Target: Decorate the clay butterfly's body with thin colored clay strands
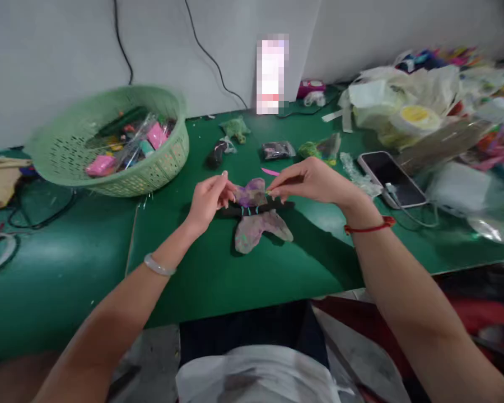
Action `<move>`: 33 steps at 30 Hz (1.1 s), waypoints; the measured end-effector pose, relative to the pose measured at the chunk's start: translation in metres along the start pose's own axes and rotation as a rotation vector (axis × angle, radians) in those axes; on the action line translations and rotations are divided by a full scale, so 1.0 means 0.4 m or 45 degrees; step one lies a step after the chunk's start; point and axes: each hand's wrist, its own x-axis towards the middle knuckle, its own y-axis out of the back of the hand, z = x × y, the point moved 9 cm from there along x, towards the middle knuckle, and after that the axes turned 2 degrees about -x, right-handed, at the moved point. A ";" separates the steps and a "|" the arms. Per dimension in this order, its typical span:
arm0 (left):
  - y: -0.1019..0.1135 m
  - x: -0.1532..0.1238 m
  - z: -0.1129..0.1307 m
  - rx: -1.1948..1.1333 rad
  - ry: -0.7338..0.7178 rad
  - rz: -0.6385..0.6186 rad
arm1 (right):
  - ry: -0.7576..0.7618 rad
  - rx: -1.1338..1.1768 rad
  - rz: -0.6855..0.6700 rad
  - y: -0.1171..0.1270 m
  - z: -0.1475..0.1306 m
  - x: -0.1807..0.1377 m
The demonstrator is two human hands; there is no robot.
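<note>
A butterfly-shaped clay piece (pixel 252 230) with mottled purple-grey wings lies on the green table. A dark strip (pixel 231 212) runs across its middle, crossed by several thin turquoise bands. At the upper left wing, my left hand (pixel 208 201) has its fingers curled against the edge, appearing to grip it. My right hand (pixel 304 182) pinches a tiny yellow-green bit (pixel 269 192) beside the upper right wing. A thin pink plastic-looking blade (pixel 270 172) shows just beyond the right fingertips; whether that hand touches it, I cannot tell.
A green basket (pixel 151 173) of colourful packets stands at left. Behind the clay lie a black bag (pixel 216 154), a dark packet (pixel 278 149) and green wrapped lumps (pixel 235 127). A lit phone (pixel 271 78) leans on the wall; another phone (pixel 392 179), cabled, lies right beside plastic bags (pixel 428 84).
</note>
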 end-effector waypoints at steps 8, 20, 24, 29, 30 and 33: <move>0.003 0.005 -0.010 0.019 -0.012 -0.004 | -0.050 0.096 0.012 -0.002 0.027 0.010; -0.008 0.004 -0.004 0.049 -0.012 -0.030 | -0.085 -0.327 -0.287 -0.067 0.013 0.001; -0.010 0.003 -0.004 0.056 -0.015 -0.037 | -0.051 -0.406 -0.374 -0.096 -0.013 0.000; -0.013 0.003 -0.003 0.045 -0.010 -0.044 | -0.037 -0.470 -0.420 -0.118 -0.010 0.006; -0.013 0.003 -0.002 0.045 -0.007 -0.044 | -0.034 -0.487 -0.419 -0.119 -0.007 0.007; -0.013 0.002 0.000 0.053 -0.005 -0.042 | -0.027 -0.535 -0.421 -0.123 -0.001 0.009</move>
